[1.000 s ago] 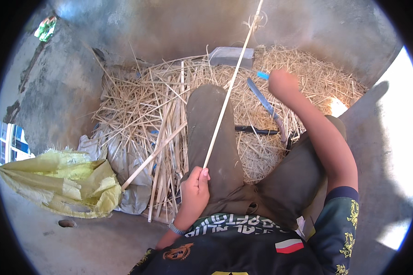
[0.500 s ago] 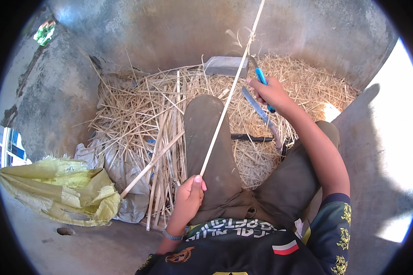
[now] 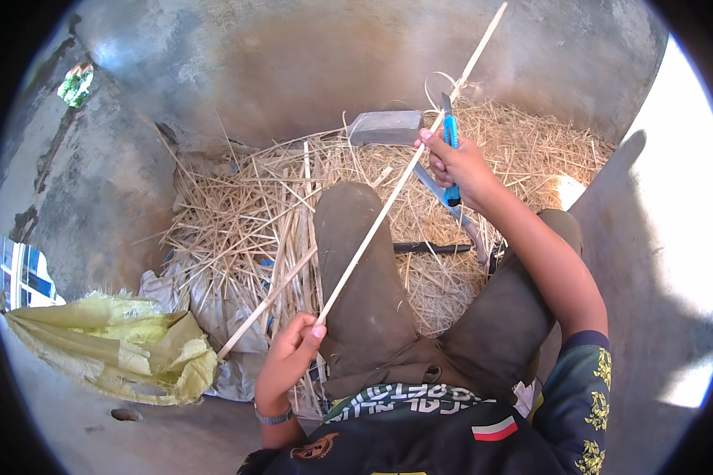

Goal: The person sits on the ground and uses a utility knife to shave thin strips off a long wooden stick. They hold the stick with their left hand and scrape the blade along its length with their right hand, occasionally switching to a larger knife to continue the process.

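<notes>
A long, thin pale strip that looks like split bamboo (image 3: 366,242) runs slantwise across my lap from near left to far right. Its near end is pinched between the thumb and fingers of my left hand (image 3: 291,354), by my left thigh. My right hand (image 3: 457,168) is closed round a blue utility knife (image 3: 451,134), its blade pointing away from me. The right thumb rests at the strip, just below the blade. Thin curled shavings (image 3: 439,85) cling to the strip near the blade. Below my right hand lies a curved knife (image 3: 469,224), partly hidden by that hand.
Loose strips (image 3: 245,214) are heaped at left, and fine shavings (image 3: 523,150) spread at right. A grey block (image 3: 386,127) sits by the concrete wall (image 3: 293,63). At left lies a torn yellow sack (image 3: 111,348). A black bar (image 3: 432,248) lies between my legs.
My left hand has moved left and toward me, drawing the strip along. My right hand has shifted slightly left, its thumb now against the strip, and the knife stands more upright.
</notes>
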### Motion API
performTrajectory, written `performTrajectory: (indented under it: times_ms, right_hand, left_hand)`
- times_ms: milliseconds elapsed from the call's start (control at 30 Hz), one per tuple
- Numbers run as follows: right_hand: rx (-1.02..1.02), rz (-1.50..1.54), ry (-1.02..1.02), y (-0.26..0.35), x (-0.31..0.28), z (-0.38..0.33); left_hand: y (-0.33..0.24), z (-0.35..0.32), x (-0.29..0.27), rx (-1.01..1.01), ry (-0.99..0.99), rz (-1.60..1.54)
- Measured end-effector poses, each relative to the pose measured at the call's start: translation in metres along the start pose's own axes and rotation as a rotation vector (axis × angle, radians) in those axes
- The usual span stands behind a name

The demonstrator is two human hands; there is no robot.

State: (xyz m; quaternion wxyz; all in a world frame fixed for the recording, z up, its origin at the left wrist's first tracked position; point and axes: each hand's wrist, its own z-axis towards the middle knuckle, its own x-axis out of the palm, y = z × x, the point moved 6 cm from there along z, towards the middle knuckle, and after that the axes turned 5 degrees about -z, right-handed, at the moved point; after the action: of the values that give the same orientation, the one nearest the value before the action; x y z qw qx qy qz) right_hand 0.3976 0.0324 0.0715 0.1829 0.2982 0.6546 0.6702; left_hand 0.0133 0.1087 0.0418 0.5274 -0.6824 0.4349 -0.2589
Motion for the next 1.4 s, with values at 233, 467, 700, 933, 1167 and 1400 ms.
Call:
performTrajectory:
  times_ms: [233,467,700,933,1167,1400]
  right_hand:
    - [-0.043,-0.231,-0.057,0.008,0.002,-0.006]
    - [-0.209,-0.728,-0.022,0.001,0.007,-0.003]
    - [-0.461,-1.541,-0.061,0.007,0.026,-0.021]
    - [-0.415,-1.737,-0.011,-0.015,0.029,-0.017]
    - [-0.202,-1.675,-0.436,0.024,-0.018,0.025]
    - [-0.277,-1.725,-0.127,-0.005,0.028,0.005]
  left_hand:
    - [0.012,0.008,0.016,0.042,-0.054,0.126]
    - [0.037,0.024,0.019,0.135,-0.165,0.193]
    - [0.030,0.023,0.024,0.165,-0.266,0.309]
    - [0.011,0.020,0.034,0.222,-0.283,0.433]
    - [0.005,0.019,0.040,0.252,-0.282,0.491]
    - [0.015,0.026,0.035,0.247,-0.283,0.416]
